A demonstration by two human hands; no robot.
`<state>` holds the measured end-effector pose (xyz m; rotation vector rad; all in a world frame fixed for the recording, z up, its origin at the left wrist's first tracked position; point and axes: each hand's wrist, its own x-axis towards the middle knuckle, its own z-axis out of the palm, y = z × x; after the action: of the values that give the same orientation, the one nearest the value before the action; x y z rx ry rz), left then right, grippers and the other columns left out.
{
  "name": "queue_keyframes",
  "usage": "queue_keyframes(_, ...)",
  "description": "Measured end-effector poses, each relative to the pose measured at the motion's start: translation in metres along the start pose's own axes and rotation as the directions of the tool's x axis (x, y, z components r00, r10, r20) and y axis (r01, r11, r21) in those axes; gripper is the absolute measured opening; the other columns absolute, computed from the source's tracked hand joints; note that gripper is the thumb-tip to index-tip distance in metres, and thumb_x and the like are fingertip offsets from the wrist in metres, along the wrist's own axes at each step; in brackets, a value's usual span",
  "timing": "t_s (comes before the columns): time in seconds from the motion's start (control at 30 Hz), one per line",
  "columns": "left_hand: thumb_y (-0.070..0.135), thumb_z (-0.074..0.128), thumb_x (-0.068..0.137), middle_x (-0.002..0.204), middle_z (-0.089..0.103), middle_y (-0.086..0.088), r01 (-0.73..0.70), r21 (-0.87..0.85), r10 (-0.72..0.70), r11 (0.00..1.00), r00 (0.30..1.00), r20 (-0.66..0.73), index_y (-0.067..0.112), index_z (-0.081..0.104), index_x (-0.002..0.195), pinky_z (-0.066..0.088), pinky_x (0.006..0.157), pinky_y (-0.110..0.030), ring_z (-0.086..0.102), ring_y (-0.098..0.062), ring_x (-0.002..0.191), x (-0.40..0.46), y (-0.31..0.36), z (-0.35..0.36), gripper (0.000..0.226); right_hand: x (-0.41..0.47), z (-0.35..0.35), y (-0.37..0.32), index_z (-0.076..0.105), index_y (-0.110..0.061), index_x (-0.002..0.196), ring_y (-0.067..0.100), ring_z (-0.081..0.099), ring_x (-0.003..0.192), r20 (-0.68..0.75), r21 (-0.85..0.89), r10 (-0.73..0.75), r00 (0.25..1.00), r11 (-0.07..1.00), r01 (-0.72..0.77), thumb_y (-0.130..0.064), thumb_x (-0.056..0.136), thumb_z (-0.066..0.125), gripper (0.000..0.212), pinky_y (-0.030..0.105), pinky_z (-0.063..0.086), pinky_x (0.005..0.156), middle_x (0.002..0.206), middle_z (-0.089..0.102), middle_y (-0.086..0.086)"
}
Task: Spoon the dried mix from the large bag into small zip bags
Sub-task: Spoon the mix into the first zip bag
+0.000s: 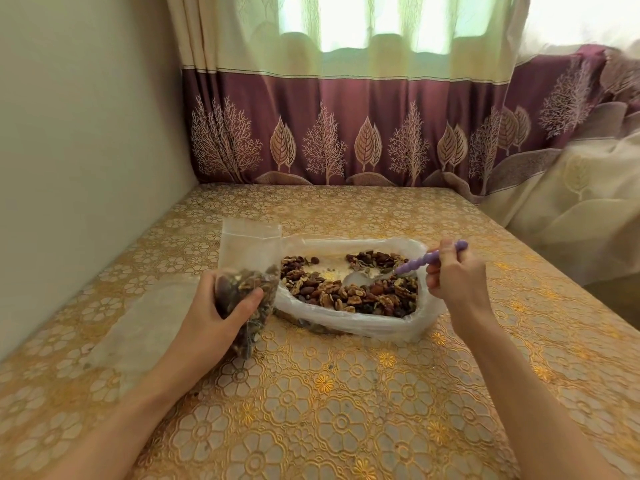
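Observation:
The large clear bag (381, 323) lies open in the middle of the table, its rim rolled down around a spread of walnuts and dried fruit (346, 292). My right hand (453, 275) grips the purple beaded handle of a spoon (420, 263); the spoon's bowl rests low inside the large bag among the mix. My left hand (221, 306) holds a small zip bag (249, 265) upright just left of the large bag. Its lower half is filled with mix and its top stands open above my fingers.
A gold floral cloth covers the table (329, 410). A flat clear plastic sheet or bag (138, 327) lies on the cloth left of my left hand. A wall runs along the table's left side, and curtains hang behind the far edge and to the right.

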<state>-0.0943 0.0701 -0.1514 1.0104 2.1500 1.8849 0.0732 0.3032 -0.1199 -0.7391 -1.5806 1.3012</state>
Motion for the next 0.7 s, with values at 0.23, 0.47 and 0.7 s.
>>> queue_keyframes(0.23,0.05,0.063,0.064,0.091,0.064,0.001,0.014,0.012,-0.014,1.0,1.0,-0.007,0.03,0.049,0.095,0.046,0.055,-0.007,0.064,0.003,0.071,0.0011,-0.0008,-0.0013,0.039,-0.0057,0.0057,0.0021,0.063,-0.009,0.062,0.012,0.05,0.047,0.045,-0.037,0.068,0.997,0.997,-0.067,-0.025,0.101,0.041,0.048,0.021,0.036,0.043,0.059,0.069,0.007)
queue_keyframes(0.47,0.051,0.066,0.062,0.09,0.062,0.014,-0.081,0.179,0.088,0.981,0.996,-0.034,0.037,0.043,0.094,0.043,0.063,-0.015,0.06,0.008,0.078,-0.0024,0.0013,-0.0031,0.042,-0.005,0.0028,0.0008,0.059,-0.01,0.059,0.008,0.051,0.042,-0.101,0.018,0.05,0.994,0.999,-0.048,-0.02,0.1,0.044,0.045,0.016,0.038,0.038,0.044,0.062,-0.004)
queue_keyframes(0.7,0.05,0.072,0.058,0.093,0.062,0.018,-0.111,0.258,0.097,0.96,0.993,0.065,0.03,0.041,0.109,0.041,0.065,0.001,0.056,0.018,0.083,-0.002,-0.0021,0.0007,0.063,-0.0051,0.0087,-0.0016,0.062,-0.01,0.069,0.006,0.055,0.042,-0.184,0.097,-0.007,0.983,0.995,0.025,-0.026,0.099,0.048,0.036,0.018,0.044,0.043,0.046,0.062,-0.005)
